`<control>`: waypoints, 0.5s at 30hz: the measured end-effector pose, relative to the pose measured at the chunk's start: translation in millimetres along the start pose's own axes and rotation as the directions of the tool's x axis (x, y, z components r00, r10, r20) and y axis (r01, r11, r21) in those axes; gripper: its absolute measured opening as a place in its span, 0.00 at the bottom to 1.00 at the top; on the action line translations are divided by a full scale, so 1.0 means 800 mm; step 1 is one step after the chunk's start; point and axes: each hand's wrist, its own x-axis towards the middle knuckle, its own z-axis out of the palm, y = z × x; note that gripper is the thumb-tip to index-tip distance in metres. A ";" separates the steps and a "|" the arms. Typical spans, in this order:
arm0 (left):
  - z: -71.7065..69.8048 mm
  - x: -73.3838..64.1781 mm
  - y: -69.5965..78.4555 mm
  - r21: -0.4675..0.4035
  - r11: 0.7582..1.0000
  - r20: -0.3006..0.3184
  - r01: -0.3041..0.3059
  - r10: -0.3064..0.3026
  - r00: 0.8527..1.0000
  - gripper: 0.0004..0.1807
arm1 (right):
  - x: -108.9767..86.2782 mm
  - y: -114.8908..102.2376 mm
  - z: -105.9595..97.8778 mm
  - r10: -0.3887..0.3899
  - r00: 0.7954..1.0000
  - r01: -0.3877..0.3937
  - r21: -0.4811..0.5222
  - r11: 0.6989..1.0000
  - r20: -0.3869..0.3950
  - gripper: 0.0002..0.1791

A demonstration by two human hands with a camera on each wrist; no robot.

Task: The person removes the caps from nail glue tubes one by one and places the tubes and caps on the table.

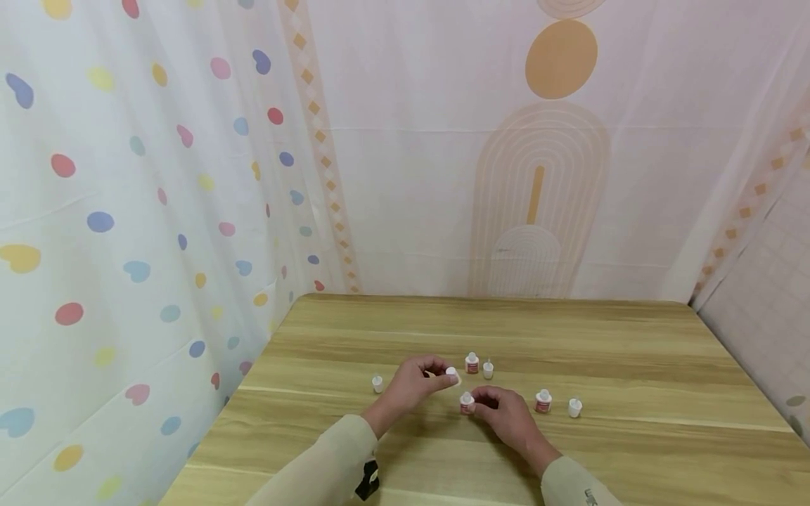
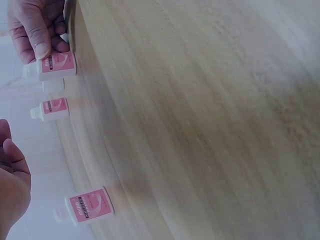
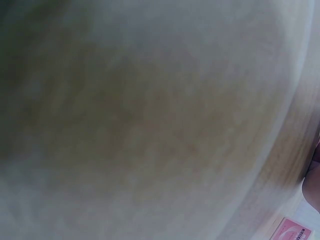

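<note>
In the head view my left hand [image 1: 414, 383] pinches a small white cap [image 1: 451, 372] between thumb and fingers, a little above the table. My right hand [image 1: 506, 414] holds a small white bottle [image 1: 467, 403] with a red-pink label, upright at the table, just below that cap. Two similar bottles stand near: one behind [image 1: 472, 364], another bottle [image 1: 543, 401] to the right. The left wrist view shows fingers [image 2: 37, 30] on a pink-labelled bottle [image 2: 57, 65]. Only part of a hand [image 3: 312, 185] reaches into the right wrist view.
Several loose white caps stand on the wooden table [image 1: 633, 351]: one cap [image 1: 377, 384] at left, one cap [image 1: 488, 370] beside the back bottle, one cap [image 1: 574, 407] at right. Thin stems point up from some. Patterned curtains [image 1: 411, 197] hang behind and to the left.
</note>
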 end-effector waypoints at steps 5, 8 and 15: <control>0.000 0.000 0.002 -0.014 1.000 -0.019 -0.002 0.002 1.000 0.08 | 0.001 0.001 0.000 -0.002 1.000 0.002 -0.003 1.000 -0.003 0.07; 0.001 0.001 -0.001 -0.024 1.000 -0.029 0.001 -0.002 1.000 0.07 | 0.001 0.001 0.000 -0.004 1.000 0.004 -0.006 1.000 -0.002 0.07; 0.000 0.002 -0.005 -0.036 0.999 -0.031 -0.001 0.000 1.000 0.08 | 0.001 0.001 0.000 -0.002 1.000 0.002 -0.002 1.000 0.004 0.07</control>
